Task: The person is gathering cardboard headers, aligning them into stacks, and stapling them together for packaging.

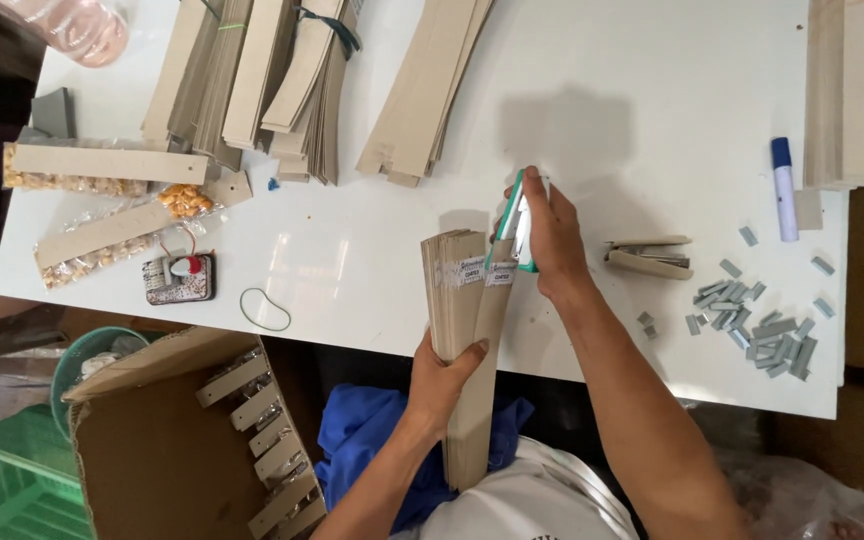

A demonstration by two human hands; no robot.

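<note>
My left hand (444, 378) grips a thick stack of long tan cardboard strips (457, 300) that stands on the near edge of the white table (652, 120). Small white labels sit near the top of the strips. One strip (480, 390) leans out to the right of the stack and reaches down toward my lap. My right hand (555, 240) holds a teal and white stapler (516, 222), closed over the top end of that strip.
Bundles of tan cardboard strips (282, 80) lie at the table's back, another pile (845, 90) at the right. A blue marker (784, 188), loose staple bars (762, 325), a second stapler (649, 257), snack packets (102, 235), a small tin (180, 278), a rubber band (265, 309). A cardboard box (192, 440) stands below left.
</note>
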